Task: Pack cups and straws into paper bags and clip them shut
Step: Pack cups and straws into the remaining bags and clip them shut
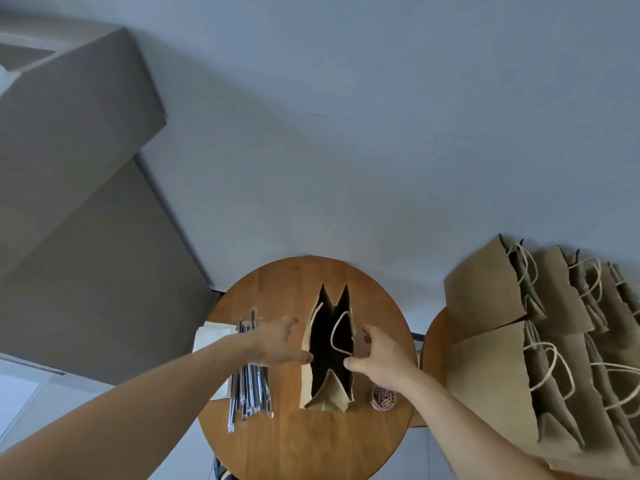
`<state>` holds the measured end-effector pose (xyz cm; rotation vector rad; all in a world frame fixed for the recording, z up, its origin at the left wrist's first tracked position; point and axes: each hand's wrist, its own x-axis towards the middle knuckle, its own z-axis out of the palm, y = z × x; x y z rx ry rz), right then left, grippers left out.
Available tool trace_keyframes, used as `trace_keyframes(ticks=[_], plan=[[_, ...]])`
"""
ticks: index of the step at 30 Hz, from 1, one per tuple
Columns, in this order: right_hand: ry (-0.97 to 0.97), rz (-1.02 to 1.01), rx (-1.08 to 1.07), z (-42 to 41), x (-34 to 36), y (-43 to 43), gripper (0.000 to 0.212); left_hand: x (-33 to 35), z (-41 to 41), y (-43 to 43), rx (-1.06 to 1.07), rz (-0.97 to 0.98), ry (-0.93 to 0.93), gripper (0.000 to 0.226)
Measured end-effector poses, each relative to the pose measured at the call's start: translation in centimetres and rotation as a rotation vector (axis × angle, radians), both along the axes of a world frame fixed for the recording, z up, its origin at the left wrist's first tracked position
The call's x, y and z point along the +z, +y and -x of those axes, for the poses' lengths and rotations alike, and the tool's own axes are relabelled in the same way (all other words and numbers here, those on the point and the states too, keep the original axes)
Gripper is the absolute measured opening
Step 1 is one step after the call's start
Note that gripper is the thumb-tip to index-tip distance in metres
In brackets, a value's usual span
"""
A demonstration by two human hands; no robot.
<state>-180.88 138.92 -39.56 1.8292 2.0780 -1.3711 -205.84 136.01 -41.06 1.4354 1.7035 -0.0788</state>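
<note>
Head view: the paper bag (325, 341) stands upright and open-mouthed at the centre of the round wooden table (311, 441). It is plain brown kraft, its end folds tucked inward at 12 and 6 o'clock, with a pale rope handle (334, 332) drooping into the dark interior.

The hands are apart, one on each side of the mouth. The left hand (277, 342) lies flat with straight fingers against the 9 o'clock wall. The right hand (379, 355) curls round the 3 o'clock rim.

The bag looks light and thin. It would likely crumple or tip if squeezed, so it is best held by the rim or handles.

Wrapped straws (249, 382) lie at 9 o'clock, a jar of coloured clips (382, 398) at 4 o'clock, and a stack of bags (502, 375) further out at 3 o'clock. No cups show.
</note>
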Motion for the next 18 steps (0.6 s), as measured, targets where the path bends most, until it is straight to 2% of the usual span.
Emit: trace_keyframes(ticks=[3,6,9,13,18], plan=[[-0.030,-0.030,0.059,0.5,1.7,1.0,0.083,3.2,1.2,0.8,-0.099,-0.017,0.106,0.099],[-0.044,-0.156,0.105,1.7,4.6,3.1,0.073,7.5,2.0,1.9,-0.101,-0.112,0.257,0.087],[-0.024,-0.319,0.138,3.9,8.7,5.6,0.062,12.3,2.8,2.6,-0.055,-0.264,0.354,0.069],[0.071,-0.474,0.252,9.1,14.6,7.4,0.054,19.4,5.8,2.0,0.051,-0.495,0.478,0.068],[0.185,-0.584,0.431,16.9,21.1,6.6,0.050,27.1,11.1,-1.6,0.230,-0.647,0.589,0.065]])
